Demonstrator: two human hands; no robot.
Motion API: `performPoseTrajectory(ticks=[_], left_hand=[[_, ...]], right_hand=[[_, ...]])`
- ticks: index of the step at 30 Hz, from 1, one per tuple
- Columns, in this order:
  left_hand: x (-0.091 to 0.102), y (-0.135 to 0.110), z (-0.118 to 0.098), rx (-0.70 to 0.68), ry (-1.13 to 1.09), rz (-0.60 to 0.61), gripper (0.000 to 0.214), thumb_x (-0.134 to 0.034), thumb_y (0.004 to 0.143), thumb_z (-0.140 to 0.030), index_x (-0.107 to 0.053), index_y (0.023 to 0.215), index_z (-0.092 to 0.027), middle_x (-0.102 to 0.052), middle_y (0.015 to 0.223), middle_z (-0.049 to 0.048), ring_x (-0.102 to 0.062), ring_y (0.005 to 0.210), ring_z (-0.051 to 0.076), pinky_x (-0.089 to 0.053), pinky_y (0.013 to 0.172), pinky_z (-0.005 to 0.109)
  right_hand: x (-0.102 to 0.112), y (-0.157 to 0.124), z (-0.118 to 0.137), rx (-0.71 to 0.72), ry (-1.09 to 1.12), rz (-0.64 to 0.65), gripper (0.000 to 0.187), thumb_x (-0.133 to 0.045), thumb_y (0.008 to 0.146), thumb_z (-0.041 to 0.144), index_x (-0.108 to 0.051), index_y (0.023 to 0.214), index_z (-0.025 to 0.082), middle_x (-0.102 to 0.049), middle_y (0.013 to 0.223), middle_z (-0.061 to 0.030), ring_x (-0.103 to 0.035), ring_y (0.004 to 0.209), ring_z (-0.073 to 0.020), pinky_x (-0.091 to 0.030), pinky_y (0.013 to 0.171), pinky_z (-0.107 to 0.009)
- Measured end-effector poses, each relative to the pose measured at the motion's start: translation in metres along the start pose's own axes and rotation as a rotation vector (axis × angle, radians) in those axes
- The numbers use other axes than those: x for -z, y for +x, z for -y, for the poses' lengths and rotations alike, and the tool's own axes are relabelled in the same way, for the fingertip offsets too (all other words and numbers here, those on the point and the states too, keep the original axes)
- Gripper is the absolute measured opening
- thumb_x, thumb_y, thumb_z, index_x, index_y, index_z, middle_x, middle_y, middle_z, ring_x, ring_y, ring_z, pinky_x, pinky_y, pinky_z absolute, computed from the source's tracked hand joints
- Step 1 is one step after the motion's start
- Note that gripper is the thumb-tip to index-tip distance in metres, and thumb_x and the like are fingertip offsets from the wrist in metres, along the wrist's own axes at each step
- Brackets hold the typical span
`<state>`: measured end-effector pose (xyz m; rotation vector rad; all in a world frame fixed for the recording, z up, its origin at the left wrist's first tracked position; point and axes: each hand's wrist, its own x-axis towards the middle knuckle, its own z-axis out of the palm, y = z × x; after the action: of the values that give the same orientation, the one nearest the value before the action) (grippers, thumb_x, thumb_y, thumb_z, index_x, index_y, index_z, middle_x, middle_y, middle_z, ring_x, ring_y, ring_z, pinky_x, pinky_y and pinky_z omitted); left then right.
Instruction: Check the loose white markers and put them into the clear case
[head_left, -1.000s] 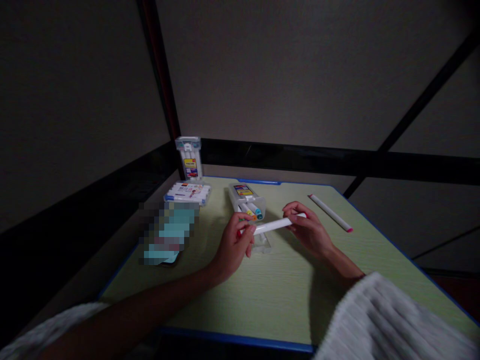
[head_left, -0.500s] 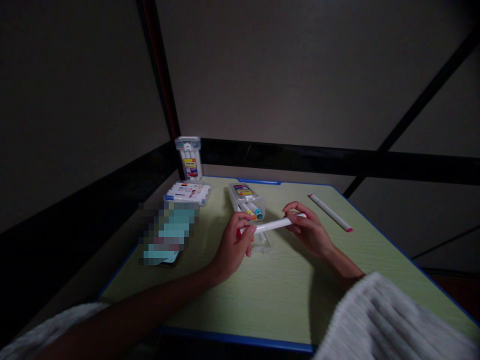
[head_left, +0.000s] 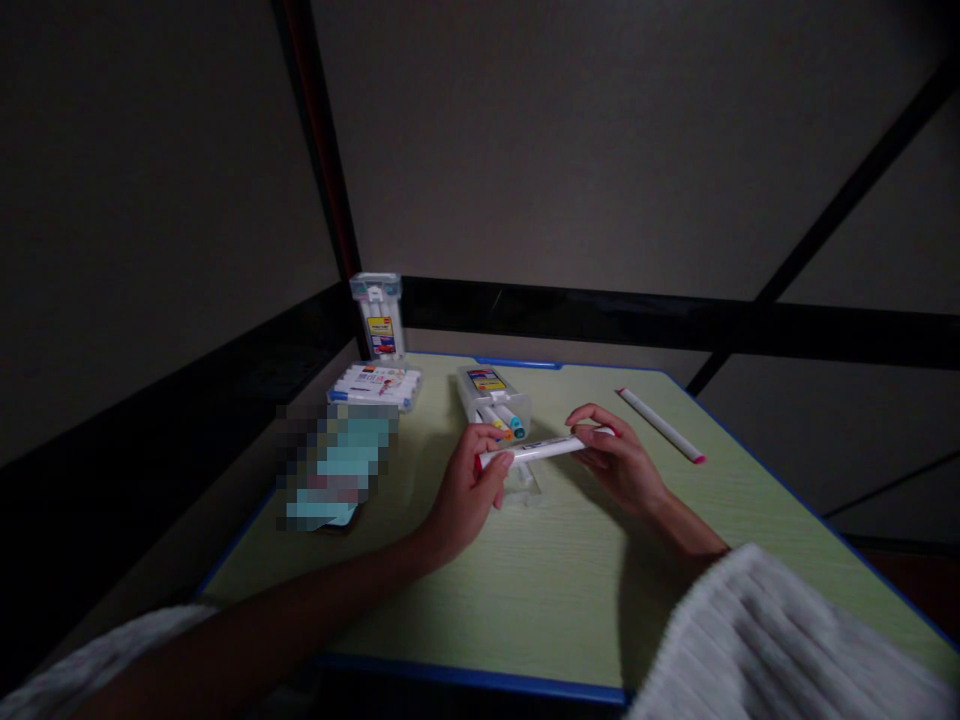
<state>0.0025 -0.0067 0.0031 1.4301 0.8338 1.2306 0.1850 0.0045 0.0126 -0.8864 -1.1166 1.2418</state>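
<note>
Between my two hands a white marker with red ends is held almost level above the table, dark print showing along its barrel. My left hand pinches its left end between thumb and fingers. At the other end, my right hand has thumb and fingers closed on it. Just behind, a clear plastic marker case lies on its side, with several markers' coloured ends, orange, yellow and teal, at its open mouth. Its clear lid hangs down in front, partly hidden by my left hand and the marker.
Another white marker with pink-red ends lies at the right. Left, an upright marker case stands behind a flat pack of white pens. A phone-like object, pixelated, is nearer. The pale green table has blue edges; walls stand behind.
The marker has been rolled about its length, so dark print now shows on its barrel. Both hands stay in nearly the same place.
</note>
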Motion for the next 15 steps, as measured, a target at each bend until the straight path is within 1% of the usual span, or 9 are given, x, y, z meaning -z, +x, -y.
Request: performPoseTrajectory(ticks=[5, 8, 11, 15], left_hand=[[-0.0007, -0.0015, -0.0014, 0.012, 0.018, 0.004, 0.015, -0.048, 0.076, -0.022, -0.042, 0.090, -0.020, -0.042, 0.071, -0.0064, -0.037, 0.041, 0.000, -0.028, 0.034, 0.011], [-0.0009, -0.0029, -0.0021, 0.006, 0.023, 0.011, 0.018, -0.049, 0.075, -0.020, -0.041, 0.092, -0.021, -0.042, 0.075, -0.0057, -0.038, 0.043, 0.000, -0.030, 0.035, 0.012], [-0.0006, -0.0035, -0.0021, -0.004, 0.027, 0.015, 0.022, -0.049, 0.075, -0.018, -0.041, 0.094, -0.021, -0.041, 0.079, -0.0052, -0.040, 0.046, 0.001, -0.031, 0.037, 0.012], [0.0005, -0.0029, -0.0002, -0.012, 0.034, 0.012, 0.025, -0.049, 0.075, -0.017, -0.039, 0.097, -0.022, -0.042, 0.083, -0.0046, -0.041, 0.048, 0.001, -0.033, 0.038, 0.012]], right_hand=[[0.0013, 0.0012, -0.0028, -0.001, 0.028, 0.000, 0.011, -0.061, 0.064, 0.021, -0.058, 0.074, 0.017, -0.026, 0.042, 0.0091, -0.017, 0.039, -0.0048, -0.012, 0.040, -0.022], [0.0016, 0.0016, -0.0034, -0.002, 0.028, -0.006, 0.010, -0.061, 0.066, 0.023, -0.058, 0.074, 0.017, -0.026, 0.042, 0.0090, -0.017, 0.039, -0.0047, -0.012, 0.040, -0.022], [0.0012, 0.0020, -0.0032, 0.008, 0.023, -0.014, 0.011, -0.060, 0.069, 0.026, -0.057, 0.072, 0.016, -0.027, 0.042, 0.0086, -0.017, 0.039, -0.0049, -0.012, 0.039, -0.022], [0.0000, 0.0024, -0.0036, 0.021, 0.009, -0.014, 0.018, -0.056, 0.074, 0.034, -0.057, 0.072, 0.017, -0.026, 0.039, 0.0087, -0.017, 0.037, -0.0061, -0.014, 0.039, -0.023]])
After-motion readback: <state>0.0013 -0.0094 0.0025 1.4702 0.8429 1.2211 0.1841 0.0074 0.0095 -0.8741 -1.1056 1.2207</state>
